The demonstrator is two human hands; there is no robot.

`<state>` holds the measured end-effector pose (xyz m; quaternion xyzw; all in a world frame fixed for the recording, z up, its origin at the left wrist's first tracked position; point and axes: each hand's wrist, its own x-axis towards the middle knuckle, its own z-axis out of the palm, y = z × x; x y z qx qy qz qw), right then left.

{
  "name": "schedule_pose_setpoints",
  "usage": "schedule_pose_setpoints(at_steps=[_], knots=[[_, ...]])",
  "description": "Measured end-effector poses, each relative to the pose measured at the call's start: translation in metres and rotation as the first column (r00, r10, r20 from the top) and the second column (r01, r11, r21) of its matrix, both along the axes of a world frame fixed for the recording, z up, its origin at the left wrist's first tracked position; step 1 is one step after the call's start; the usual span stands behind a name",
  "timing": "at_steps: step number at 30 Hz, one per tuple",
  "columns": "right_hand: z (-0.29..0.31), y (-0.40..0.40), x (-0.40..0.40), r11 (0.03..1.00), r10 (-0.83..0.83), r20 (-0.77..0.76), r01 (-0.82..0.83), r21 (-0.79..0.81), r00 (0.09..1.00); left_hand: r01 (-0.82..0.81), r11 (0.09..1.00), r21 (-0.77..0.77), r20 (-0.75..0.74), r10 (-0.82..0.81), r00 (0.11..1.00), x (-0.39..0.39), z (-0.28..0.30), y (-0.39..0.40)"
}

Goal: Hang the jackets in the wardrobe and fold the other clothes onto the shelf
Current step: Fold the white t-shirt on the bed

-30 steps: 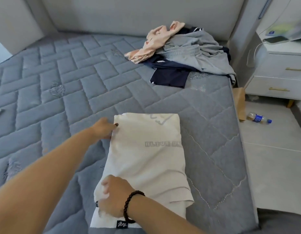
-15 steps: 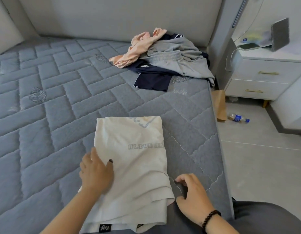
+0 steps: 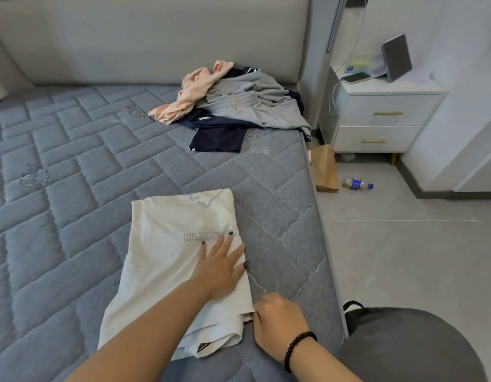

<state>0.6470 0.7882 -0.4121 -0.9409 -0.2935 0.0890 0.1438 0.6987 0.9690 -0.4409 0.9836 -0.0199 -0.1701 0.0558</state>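
The cream T-shirt (image 3: 181, 260) lies on the grey quilted mattress (image 3: 73, 166), near the bed's right edge, already folded into a long panel with its printed lettering face up. That flat surface gives the fold something firm to be pressed against.

The person's left hand (image 3: 221, 267) rests palm down on the shirt's right margin, fingers spread and flat; nothing is pinched. The spread appears intended to hold the layers in register and keep the panel from sliding. The right hand (image 3: 277, 323), wearing a dark bead bracelet (image 3: 299, 347), sits at the lower right corner of the shirt, fingers curled. Its grip seems closed on the hem there, though the fingertips are hidden, so the pinch is a judgement.

This pairing suggests one hand anchors while the other prepares the next fold.

A loose pile of clothes (image 3: 233, 106), peach, grey and navy, waits near the headboard (image 3: 145, 40), well apart from the work.
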Motion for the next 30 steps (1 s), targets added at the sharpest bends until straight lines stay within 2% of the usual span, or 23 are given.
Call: schedule_pose_setpoints(at_steps=[5,7,9,10,13,16,19,21,24,30], knots=[[0.008,-0.008,-0.014,0.974,0.167,0.077,-0.152,-0.170,0.983,0.018,1.000,0.003,0.069,-0.018,0.997,-0.009,-0.012,0.005],[0.005,-0.006,-0.013,0.967,0.204,0.000,-0.201,-0.157,0.979,-0.004,1.000,-0.011,0.120,0.005,0.993,-0.018,-0.012,0.007],[-0.003,-0.005,-0.012,0.988,0.084,-0.174,-0.104,-0.110,0.981,-0.037,0.999,-0.016,0.152,0.039,0.988,-0.035,-0.013,0.007],[-0.007,-0.005,-0.012,1.000,0.000,-0.249,-0.007,-0.026,0.969,-0.044,0.999,-0.006,0.157,0.044,0.987,-0.046,-0.014,0.007],[-0.012,-0.007,-0.006,0.922,-0.231,-0.470,0.345,0.174,0.852,-0.047,0.999,0.017,0.181,0.043,0.983,-0.086,-0.020,0.006],[-0.017,-0.001,0.002,0.815,-0.269,-0.653,0.529,0.237,0.708,-0.025,1.000,0.015,0.186,0.022,0.982,-0.116,-0.012,0.007],[-0.016,0.014,0.001,0.709,-0.217,-0.821,0.663,0.238,0.527,0.035,0.999,0.004,0.215,-0.035,0.976,-0.137,-0.007,0.011],[-0.013,0.023,-0.002,0.682,-0.183,-0.874,0.699,0.217,0.450,0.105,0.994,-0.004,0.222,-0.102,0.970,-0.150,-0.010,0.019],[-0.011,0.033,-0.006,0.679,-0.184,-0.890,0.709,0.192,0.418,0.168,0.986,0.012,0.207,-0.167,0.964,-0.168,-0.013,0.037],[-0.011,0.028,-0.004,0.674,-0.214,-0.888,0.720,0.168,0.407,0.005,1.000,-0.008,0.299,-0.003,0.954,-0.197,-0.003,0.072]])
